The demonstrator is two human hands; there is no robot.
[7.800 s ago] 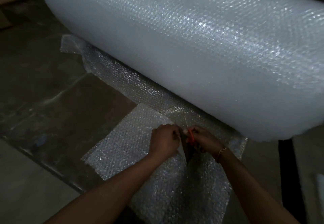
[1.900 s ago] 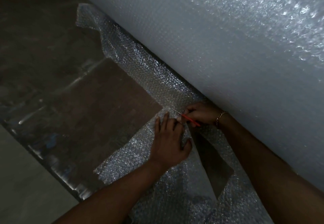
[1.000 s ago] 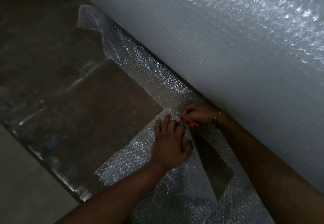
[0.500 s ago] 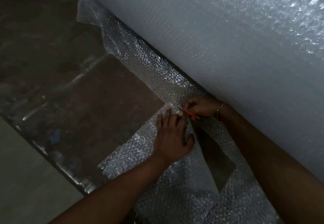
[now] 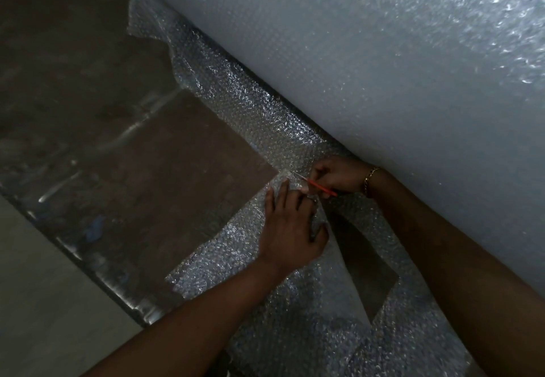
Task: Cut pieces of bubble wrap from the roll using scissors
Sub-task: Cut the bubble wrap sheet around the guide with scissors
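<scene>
A huge roll of bubble wrap [image 5: 368, 67] fills the upper right. A strip of its sheet [image 5: 236, 93] lies unrolled on the floor along its base. My right hand [image 5: 339, 177] is closed around orange-handled scissors [image 5: 320, 186], whose thin blades point left into the sheet right beside the roll. My left hand [image 5: 292, 226] lies flat with fingers spread on a partly cut piece of bubble wrap [image 5: 224, 255], pinning it down just below the blades. A slit behind the scissors gapes and shows dark floor [image 5: 362, 261].
The dark brown floor panel [image 5: 132, 155] lies left of the sheet, with a shiny edge [image 5: 88, 258] running diagonally. Paler floor [image 5: 38, 303] lies at the lower left. More crumpled bubble wrap [image 5: 383, 344] lies at the bottom between my arms.
Since several seconds ago the cut has run up to the roll's base and the slit has widened. In the last second both hands have crept slightly upward along the cut.
</scene>
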